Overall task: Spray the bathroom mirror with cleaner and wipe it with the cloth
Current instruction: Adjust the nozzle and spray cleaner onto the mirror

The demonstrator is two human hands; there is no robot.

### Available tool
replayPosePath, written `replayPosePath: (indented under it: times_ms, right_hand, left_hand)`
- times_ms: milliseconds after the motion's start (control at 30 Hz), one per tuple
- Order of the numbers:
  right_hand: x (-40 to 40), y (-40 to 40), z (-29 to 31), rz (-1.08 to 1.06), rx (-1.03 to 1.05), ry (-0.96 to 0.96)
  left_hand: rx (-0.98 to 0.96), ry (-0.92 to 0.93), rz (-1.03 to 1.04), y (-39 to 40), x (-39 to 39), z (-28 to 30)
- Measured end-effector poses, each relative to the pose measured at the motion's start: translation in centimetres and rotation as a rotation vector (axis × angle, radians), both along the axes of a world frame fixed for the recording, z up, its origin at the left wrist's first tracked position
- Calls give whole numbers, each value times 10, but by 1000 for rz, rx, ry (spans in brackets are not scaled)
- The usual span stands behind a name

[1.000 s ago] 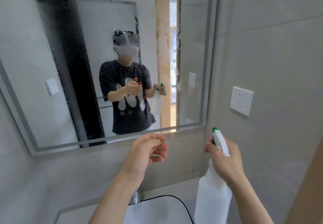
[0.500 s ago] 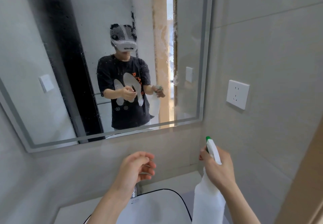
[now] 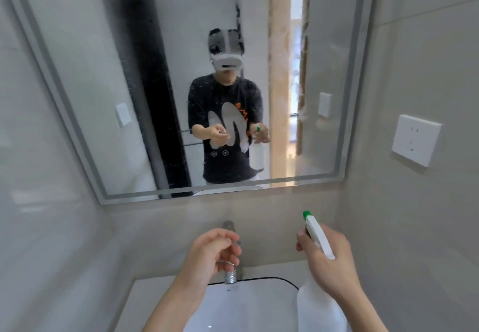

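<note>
Right hand (image 3: 329,261): mine, clamped on the white spray bottle (image 3: 317,303), green nozzle toward the mirror (image 3: 77,77), above the basin's (image 3: 259,305) right edge. Left hand (image 3: 215,251): empty, fingers loosely curled, before the tap (image 3: 230,277). Mirror: droplets speckle the glass; spraying looks done or nearly so. Wiping outstanding; no cloth in view. Room: right wall and socket (image 3: 416,140) close; left side open.

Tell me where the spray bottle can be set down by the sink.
Bare patch: the pale countertop left of the white basin, bordered by the left wall. Crowded: behind the basin, where the chrome faucet stands by the left hand. The right hand holding the white spray bottle hides the right side.
</note>
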State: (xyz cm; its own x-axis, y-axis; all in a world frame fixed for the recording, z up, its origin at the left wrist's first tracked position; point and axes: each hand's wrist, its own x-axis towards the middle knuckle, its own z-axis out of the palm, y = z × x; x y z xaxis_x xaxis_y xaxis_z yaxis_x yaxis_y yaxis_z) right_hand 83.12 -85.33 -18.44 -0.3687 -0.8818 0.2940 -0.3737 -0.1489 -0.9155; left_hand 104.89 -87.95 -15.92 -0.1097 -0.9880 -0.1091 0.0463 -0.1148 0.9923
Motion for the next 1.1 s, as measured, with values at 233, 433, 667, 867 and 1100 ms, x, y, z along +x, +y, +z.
replayPosePath:
  times_ms: [233, 433, 667, 867, 1100]
  right_hand:
    - [45, -14, -3, 142, -8, -88]
    - [73, -24, 1, 250, 14, -174]
    - [100, -22, 10, 324, -11, -194]
    - [118, -22, 17, 386, -75, -131]
    - [146, -25, 14, 474, -71, -68]
  left_hand:
    - [-17, -14, 113, 9, 42, -2]
    - [-13, 13, 201, 14, 74, -1]
    - [-32, 21, 251, 19, 89, 1]
    - [-69, 23, 289, 20, 102, 13]
    - [-94, 56, 333, 31, 121, 21]
